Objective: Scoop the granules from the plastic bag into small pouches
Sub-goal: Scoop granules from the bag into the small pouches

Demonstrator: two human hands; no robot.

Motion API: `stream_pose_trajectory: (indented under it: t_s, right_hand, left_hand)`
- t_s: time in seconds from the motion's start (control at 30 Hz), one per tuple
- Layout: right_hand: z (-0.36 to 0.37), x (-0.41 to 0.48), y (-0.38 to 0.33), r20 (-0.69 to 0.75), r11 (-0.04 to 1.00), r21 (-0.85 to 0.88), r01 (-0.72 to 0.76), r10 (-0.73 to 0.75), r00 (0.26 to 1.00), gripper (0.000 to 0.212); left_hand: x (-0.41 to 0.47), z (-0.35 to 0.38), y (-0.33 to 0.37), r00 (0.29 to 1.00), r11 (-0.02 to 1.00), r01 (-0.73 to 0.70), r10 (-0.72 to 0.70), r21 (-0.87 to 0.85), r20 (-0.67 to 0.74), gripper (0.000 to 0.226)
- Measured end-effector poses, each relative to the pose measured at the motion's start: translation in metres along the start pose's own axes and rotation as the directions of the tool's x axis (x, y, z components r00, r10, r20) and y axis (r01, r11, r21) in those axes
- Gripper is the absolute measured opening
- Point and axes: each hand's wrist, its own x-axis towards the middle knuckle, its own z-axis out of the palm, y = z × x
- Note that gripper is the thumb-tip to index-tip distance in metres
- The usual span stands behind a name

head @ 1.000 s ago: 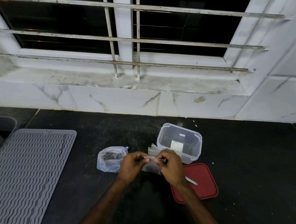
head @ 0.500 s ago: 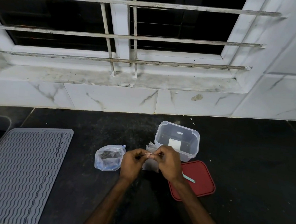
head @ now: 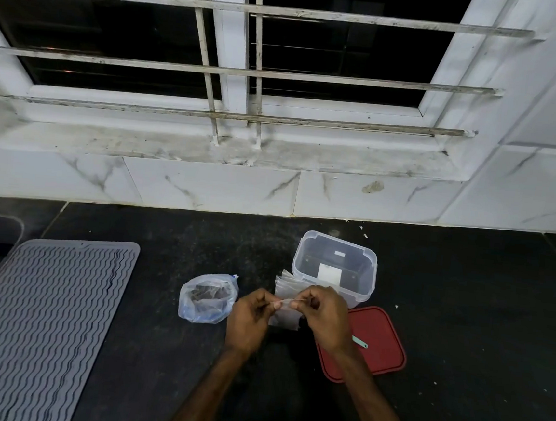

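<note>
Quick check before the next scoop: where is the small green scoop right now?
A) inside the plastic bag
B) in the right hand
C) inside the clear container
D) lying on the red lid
D: the green scoop lies on the red lid, while the left hand and right hand both pinch a small pouch.
</note>
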Motion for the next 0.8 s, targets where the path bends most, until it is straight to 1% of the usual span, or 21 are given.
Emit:
stream_pose_trajectory:
  t_s: [0.07,0.13,0.2,0.23,0.27,0.33,0.4,0.5,0.57,0.67,0.73,0.8]
  right_hand:
    - [0.001,-0.002,0.004,-0.025,0.999,-0.032,-0.001,0.0,1.0,0.013]
    - [-0.002,-0.002,0.002,-0.044,0.997,-0.083,0.007,-0.011,0.999,0.014]
    - [-0.006,0.0,-0.001,-0.045,0.994,-0.112,0.019,-0.024,0.999,0.014]
    - [-0.008,0.001,-0.003,-0.028,0.997,-0.081,0.001,-0.003,1.0,0.013]
    - [-0.01,0.002,-0.002,0.0,0.999,-0.015,-0.03,0.03,1.0,0.012]
    - [-0.015,0.005,0.0,0.046,0.99,0.118,-0.074,0.069,0.997,0.012]
    - [-0.021,0.009,-0.001,0.031,0.988,0.151,-0.035,0.03,0.999,0.011]
    - [-0.038,0.026,-0.008,-0.004,0.99,0.142,0.019,-0.018,1.0,0.009]
    - [-0.052,0.044,-0.013,-0.052,0.993,0.112,0.028,-0.022,0.998,0.008]
    - [-0.074,0.074,-0.015,-0.162,0.999,-0.03,0.039,-0.043,0.986,0.005]
    - [-0.083,0.092,-0.01,-0.164,0.995,-0.096,0.012,-0.028,0.986,0.006]
    - [-0.081,0.106,-0.001,-0.106,0.987,-0.157,-0.021,0.005,0.994,0.008]
  left_hand:
    - [0.0,0.001,-0.003,1.0,1.0,0.026,-0.026,-0.003,0.016,0.019]
    - [0.001,0.004,-0.003,0.999,1.0,0.031,-0.031,-0.005,0.029,0.01]
    - [0.002,0.006,-0.001,0.999,0.999,0.035,-0.034,-0.012,0.022,0.013]
    - [0.003,0.007,0.0,0.999,0.999,0.04,-0.04,-0.026,0.01,0.018]
    - [0.004,0.007,0.002,0.999,0.998,0.045,-0.045,-0.037,0.002,0.021]
    - [0.006,0.009,0.007,0.999,0.997,0.04,-0.04,-0.059,0.0,0.019]
    - [0.01,0.008,0.014,1.0,0.997,0.01,-0.01,-0.076,-0.002,0.013]
    - [0.024,0.008,0.028,0.998,0.994,-0.054,0.051,-0.093,-0.026,0.012]
    - [0.036,0.004,0.042,0.994,0.992,-0.098,0.094,-0.083,-0.048,0.014]
    - [0.055,-0.008,0.043,0.99,0.989,-0.101,0.089,-0.107,-0.108,0.022]
    - [0.061,-0.013,0.028,0.993,0.997,-0.025,0.016,-0.075,-0.12,0.029]
    - [0.064,-0.013,0.012,0.995,0.997,0.081,-0.082,-0.017,-0.056,0.046]
